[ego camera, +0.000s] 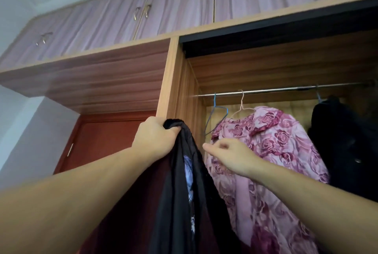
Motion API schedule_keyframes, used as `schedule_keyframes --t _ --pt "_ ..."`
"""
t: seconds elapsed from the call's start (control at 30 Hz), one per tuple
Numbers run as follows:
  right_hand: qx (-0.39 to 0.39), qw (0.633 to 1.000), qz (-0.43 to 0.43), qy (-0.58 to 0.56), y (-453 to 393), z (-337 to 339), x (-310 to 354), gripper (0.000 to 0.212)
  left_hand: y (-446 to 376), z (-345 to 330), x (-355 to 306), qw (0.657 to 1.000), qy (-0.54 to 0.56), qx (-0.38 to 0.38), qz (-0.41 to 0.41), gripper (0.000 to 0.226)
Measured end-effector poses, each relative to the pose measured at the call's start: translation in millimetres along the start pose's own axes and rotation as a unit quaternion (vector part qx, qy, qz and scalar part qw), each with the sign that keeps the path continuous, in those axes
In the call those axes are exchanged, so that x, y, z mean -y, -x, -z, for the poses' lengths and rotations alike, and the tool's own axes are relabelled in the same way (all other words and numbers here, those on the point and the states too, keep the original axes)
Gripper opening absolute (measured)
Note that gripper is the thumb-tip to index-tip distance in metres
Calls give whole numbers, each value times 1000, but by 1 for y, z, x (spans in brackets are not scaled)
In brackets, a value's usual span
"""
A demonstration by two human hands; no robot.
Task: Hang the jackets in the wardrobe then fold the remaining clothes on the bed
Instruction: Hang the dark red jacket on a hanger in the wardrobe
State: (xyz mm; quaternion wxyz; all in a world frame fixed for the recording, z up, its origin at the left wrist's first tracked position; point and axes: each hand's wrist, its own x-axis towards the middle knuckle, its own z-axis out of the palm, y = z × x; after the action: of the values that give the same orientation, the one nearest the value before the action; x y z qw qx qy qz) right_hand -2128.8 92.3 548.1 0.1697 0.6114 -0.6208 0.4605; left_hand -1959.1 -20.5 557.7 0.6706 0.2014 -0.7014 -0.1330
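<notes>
My left hand (156, 137) is raised and gripped on the top of a black jacket (184, 202), which hangs down in front of the wardrobe's upright panel. My right hand (227, 155) reaches toward the open wardrobe, fingers loosely curled with nothing in them, in front of a pink rose-patterned jacket (276, 151) on a white wire hanger. An empty blue wire hanger (214, 114) hangs on the metal rail (276, 90) just left of it. A dark garment (343, 141) hangs at the rail's right end.
The wardrobe's wooden upright panel (171, 82) stands just behind the black jacket. Upper cupboards with purple doors (143, 14) run above. A red-brown door (106, 143) is at the left, below a wooden overhang.
</notes>
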Motion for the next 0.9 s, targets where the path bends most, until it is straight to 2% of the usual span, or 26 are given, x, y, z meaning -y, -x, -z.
schedule_keyframes --t 0.07,0.17,0.3,0.4,0.6,0.7,0.77,0.9 --pt "-70 996 -3 48 -28 7 -14 30 -16 -20 2 999 -3 26 -35 23" --pt "-149 983 -12 110 -67 22 -33 33 -34 -51 3 996 11 52 -65 31" --pt "-222 960 -33 166 -115 35 -50 37 -57 -79 11 993 -21 76 -84 20" --pt "-255 952 -51 161 -147 36 -63 35 -74 -91 18 989 -53 79 -110 17" --pt "-267 952 -83 122 -205 34 -73 29 -107 -104 17 981 -119 61 -140 21" --pt "-253 960 -116 -28 -230 33 -73 31 -122 -111 18 980 -129 39 -149 20" --pt "-236 953 -137 -129 -242 32 -71 21 -126 -119 20 978 -136 36 -153 20" --pt "-185 953 -186 -149 -263 31 -66 24 -130 -141 29 976 -147 28 -158 21"
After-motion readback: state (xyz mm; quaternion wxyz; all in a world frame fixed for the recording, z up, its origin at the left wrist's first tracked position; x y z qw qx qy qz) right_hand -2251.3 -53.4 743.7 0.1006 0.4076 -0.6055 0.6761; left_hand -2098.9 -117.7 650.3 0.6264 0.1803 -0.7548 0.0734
